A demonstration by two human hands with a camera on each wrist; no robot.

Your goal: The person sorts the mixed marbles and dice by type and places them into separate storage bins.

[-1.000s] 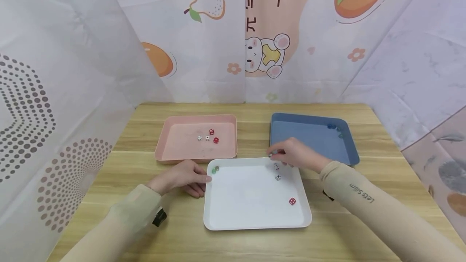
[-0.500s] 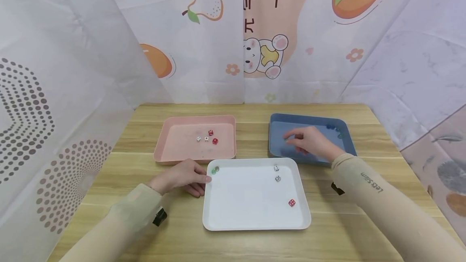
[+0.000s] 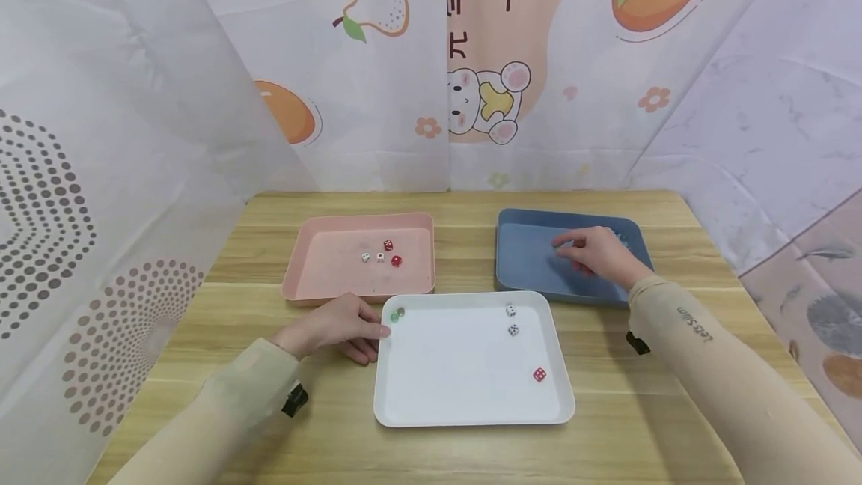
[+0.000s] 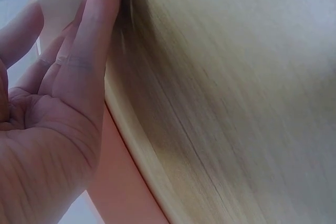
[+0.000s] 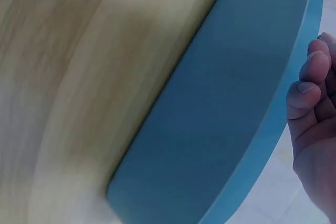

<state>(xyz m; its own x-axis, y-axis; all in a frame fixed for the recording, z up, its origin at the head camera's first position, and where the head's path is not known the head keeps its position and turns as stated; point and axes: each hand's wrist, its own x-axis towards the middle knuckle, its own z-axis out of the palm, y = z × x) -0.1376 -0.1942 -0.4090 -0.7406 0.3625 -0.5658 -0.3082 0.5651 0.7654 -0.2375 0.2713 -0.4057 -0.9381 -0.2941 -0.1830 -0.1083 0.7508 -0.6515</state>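
My left hand (image 3: 337, 326) holds the left rim of the white tray (image 3: 471, 395), thumb over the edge and fingers outside it. In the left wrist view its fingers (image 4: 89, 56) are at the tray's pale wall. Two green and brownish marbles (image 3: 396, 315) lie in the tray's far left corner; two white dice (image 3: 512, 329) and a red die (image 3: 539, 374) are on its right side. My right hand (image 3: 595, 251) hovers over the blue tray (image 3: 532, 242), fingers bent. A tiny dark spot shows at its fingertips in the right wrist view; I cannot tell whether it is a marble.
A pink tray (image 3: 323, 268) stands at the back left, with two white dice (image 3: 373, 257) and two red dice (image 3: 396, 261) in it. Blue-green marbles (image 3: 621, 238) in the blue tray's far right corner are partly hidden by my right hand. Printed curtains surround the wooden table (image 3: 303, 440).
My right hand has moved from the white tray's far edge to over the blue tray, then further right. Marbles seen earlier at its fingertips no longer show in the head view. My left hand stays put.
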